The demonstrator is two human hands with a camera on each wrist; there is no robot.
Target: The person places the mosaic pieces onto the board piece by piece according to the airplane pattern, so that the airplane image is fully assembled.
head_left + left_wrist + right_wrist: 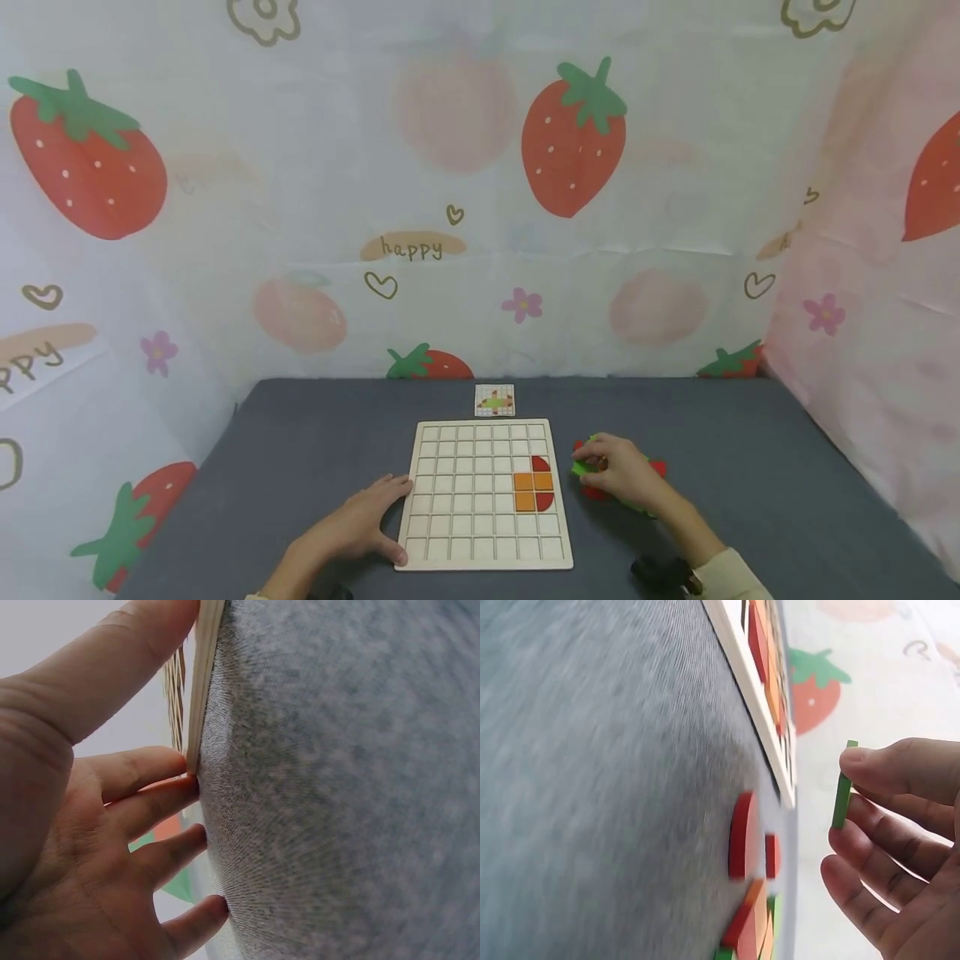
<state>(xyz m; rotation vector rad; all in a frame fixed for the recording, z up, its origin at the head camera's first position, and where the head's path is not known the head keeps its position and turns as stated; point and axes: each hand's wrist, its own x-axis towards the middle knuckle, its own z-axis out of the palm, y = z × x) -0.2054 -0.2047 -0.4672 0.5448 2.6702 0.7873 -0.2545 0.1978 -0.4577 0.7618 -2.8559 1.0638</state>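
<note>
A pale wooden grid board (pixel 450 533) lies on the dark table, with orange squares (pixel 524 501) and red rounded pieces (pixel 540 463) in cells near its right side. My left hand (pixel 363 517) rests at the board's left edge, its thumb and fingertips touching the rim (pixel 201 682), fingers spread. To the right of the board, my right hand (pixel 626 473) pinches a green piece (pixel 842 796) between thumb and fingers, above the table. Below it lie red pieces (pixel 742 834) and other loose pieces, partly hidden by the hand in the head view.
A small card (pixel 494 400) with a coloured grid picture lies behind the board. Orange, red and green pieces (pixel 754 915) lie in a pile right of the board. A strawberry-patterned cloth (pixel 480 317) hangs behind the table. A black object (pixel 663 573) is near the right sleeve.
</note>
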